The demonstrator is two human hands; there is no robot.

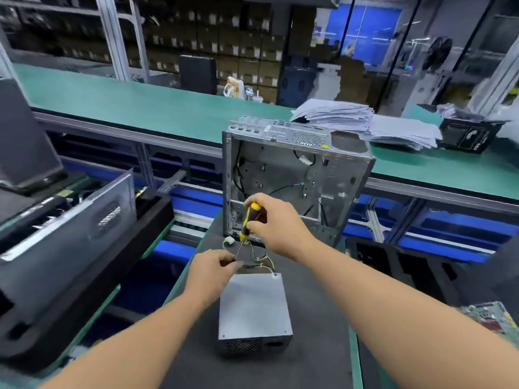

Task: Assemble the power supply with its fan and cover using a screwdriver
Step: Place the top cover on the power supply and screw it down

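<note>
A grey metal power supply (254, 310) lies on the dark mat (317, 332) in front of me, cover on top, vent grille facing me. Yellow and black wires (264, 262) run out of its far end. My right hand (276, 223) grips a yellow-and-black screwdriver (248, 220), held tilted with its shaft pointing down toward my left hand. My left hand (212, 272) pinches something small at the screwdriver's tip, just beyond the supply's far left corner; what it holds is too small to tell.
An open, bare computer case (297, 175) stands upright just behind the hands. A grey side panel (70, 228) leans on black foam at left. Stacked papers (365, 122) and a black box (469, 133) sit on the green bench behind. A circuit board (494, 318) lies at right.
</note>
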